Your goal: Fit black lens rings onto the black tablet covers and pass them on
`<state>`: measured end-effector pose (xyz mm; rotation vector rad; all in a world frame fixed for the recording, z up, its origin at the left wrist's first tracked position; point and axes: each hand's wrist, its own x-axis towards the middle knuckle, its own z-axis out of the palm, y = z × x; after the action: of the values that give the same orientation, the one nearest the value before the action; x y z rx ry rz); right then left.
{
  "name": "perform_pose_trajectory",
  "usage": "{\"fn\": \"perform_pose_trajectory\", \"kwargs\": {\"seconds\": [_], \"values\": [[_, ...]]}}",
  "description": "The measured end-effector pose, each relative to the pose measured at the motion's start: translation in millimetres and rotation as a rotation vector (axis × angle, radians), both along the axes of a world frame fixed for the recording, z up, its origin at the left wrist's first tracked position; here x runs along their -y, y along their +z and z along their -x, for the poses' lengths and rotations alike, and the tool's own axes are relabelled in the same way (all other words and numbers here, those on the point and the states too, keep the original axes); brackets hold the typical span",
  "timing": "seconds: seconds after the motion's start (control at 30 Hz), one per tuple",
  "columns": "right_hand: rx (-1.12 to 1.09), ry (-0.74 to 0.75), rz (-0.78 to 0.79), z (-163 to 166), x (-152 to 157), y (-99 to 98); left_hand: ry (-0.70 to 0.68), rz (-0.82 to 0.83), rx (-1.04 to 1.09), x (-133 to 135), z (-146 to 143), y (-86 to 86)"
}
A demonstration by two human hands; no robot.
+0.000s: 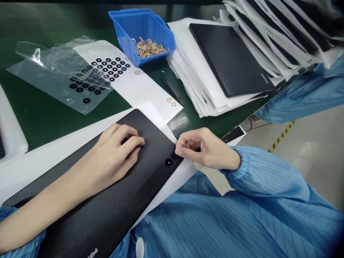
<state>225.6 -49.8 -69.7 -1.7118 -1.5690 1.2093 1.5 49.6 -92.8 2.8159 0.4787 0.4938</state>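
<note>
A black tablet (150,168) lies back side up on white sheeting in front of me, with two round camera lenses (168,162) near its right corner. My left hand (115,154) rests on the tablet's back, its fingers bent and slightly apart, holding nothing. At the lens corner, my right hand (201,147) is closed in a pinch. Its thumb and index fingertips touch the edge of the upper lens, and whatever they hold, if anything, is hidden. Beyond the tablet, several black adhesive rings (97,92) sit on clear film (53,82) and a white backing sheet (145,94).
A blue bin (126,39) holds many small tan rings (150,48). Loose tan rings (171,102) lie on the backing sheet, beside a dark pen-like tool (173,90). Another black tablet (228,57) tops a white-wrapped stack. More wrapped pieces (279,32) and a blue sleeve (303,95) are at right.
</note>
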Motion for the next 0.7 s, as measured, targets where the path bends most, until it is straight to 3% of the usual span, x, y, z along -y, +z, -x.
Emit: {"fn": "perform_pose_trajectory", "kwargs": {"seconds": [0.27, 0.7], "values": [[0.082, 0.037, -0.020, 1.5, 1.6, 4.3, -0.019, -0.040, -0.074, 2.3, 0.1, 5.1], [0.297, 0.102, -0.264, 9.5, 8.3, 2.1, -0.048, -0.012, -0.079, 8.8, -2.3, 8.7]]}}
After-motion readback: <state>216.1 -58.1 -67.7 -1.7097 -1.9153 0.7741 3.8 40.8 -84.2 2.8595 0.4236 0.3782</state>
